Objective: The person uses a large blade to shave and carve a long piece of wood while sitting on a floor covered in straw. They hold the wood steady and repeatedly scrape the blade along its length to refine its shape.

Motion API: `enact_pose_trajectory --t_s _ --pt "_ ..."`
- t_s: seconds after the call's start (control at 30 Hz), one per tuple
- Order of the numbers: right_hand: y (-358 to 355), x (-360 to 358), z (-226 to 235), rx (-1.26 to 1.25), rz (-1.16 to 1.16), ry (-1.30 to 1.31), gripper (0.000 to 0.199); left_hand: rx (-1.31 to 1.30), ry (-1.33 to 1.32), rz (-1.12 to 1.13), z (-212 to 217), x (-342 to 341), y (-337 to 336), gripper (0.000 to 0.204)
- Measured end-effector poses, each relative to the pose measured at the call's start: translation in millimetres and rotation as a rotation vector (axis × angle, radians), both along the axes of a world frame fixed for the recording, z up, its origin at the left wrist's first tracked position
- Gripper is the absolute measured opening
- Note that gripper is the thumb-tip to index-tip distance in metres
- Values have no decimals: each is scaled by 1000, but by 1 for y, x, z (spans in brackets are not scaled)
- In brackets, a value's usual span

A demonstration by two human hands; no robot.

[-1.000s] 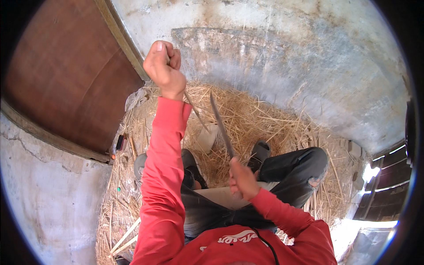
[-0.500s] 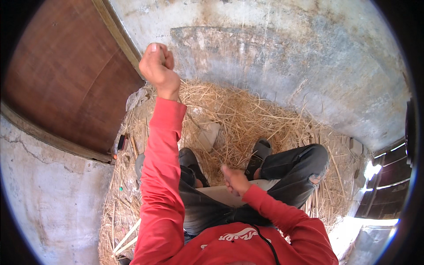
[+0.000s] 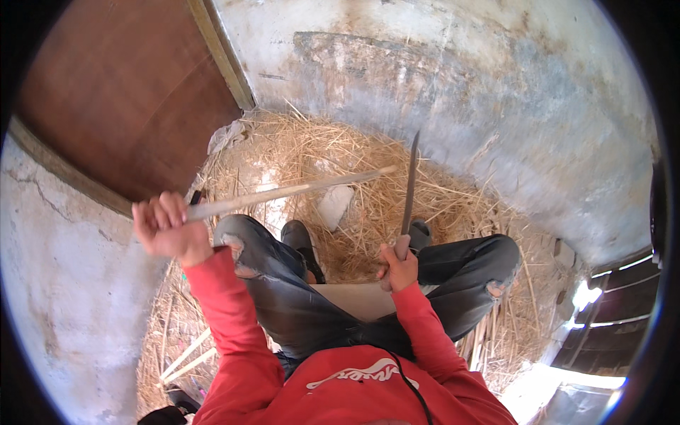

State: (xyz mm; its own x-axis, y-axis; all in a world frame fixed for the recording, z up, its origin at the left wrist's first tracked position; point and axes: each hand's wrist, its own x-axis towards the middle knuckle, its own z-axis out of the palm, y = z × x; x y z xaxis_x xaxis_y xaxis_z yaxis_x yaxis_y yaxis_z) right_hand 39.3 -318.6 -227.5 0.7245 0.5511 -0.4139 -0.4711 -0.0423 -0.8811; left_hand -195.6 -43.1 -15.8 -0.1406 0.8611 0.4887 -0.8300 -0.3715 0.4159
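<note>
My left hand (image 3: 172, 228), raised at the left, is closed round one end of a pale wooden stick (image 3: 287, 190). The stick reaches across to the right, over the straw, and its far end comes close to the knife blade. In my right hand (image 3: 399, 268), between my knees, is the handle of a long knife (image 3: 410, 185). Its dark narrow blade points up and away from me, with the tip towards the wall. Stick and blade look apart. A pale block (image 3: 335, 205) lies on the straw beneath the stick.
Loose straw (image 3: 375, 212) and shavings cover the floor around my dark shoes (image 3: 303, 248). A worn plaster wall (image 3: 460, 92) curves across the far side, and a brown panel (image 3: 127, 92) stands at the left. Pale strips (image 3: 190, 358) lie at the lower left.
My left hand has come down and to the left, and the stick now shows lengthwise. My right hand has risen slightly, with the knife blade now upright and plain to see.
</note>
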Motion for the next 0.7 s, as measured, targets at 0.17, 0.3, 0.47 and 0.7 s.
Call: enact_pose_trajectory --t_s 0.17,0.3,0.47,0.7 --pt "16 16 58 193 -144 -66 43 -105 -301 -188 -63 -70 -51 45" --pt "26 27 108 422 -290 -105 45 -178 -386 -213 -97 -79 -84 44" --pt "23 52 132 427 -401 -179 24 -194 -455 -256 -113 -77 -103 44" --pt "-1 27 114 513 -515 -330 18 -97 -471 -210 -93 -71 -102 40"
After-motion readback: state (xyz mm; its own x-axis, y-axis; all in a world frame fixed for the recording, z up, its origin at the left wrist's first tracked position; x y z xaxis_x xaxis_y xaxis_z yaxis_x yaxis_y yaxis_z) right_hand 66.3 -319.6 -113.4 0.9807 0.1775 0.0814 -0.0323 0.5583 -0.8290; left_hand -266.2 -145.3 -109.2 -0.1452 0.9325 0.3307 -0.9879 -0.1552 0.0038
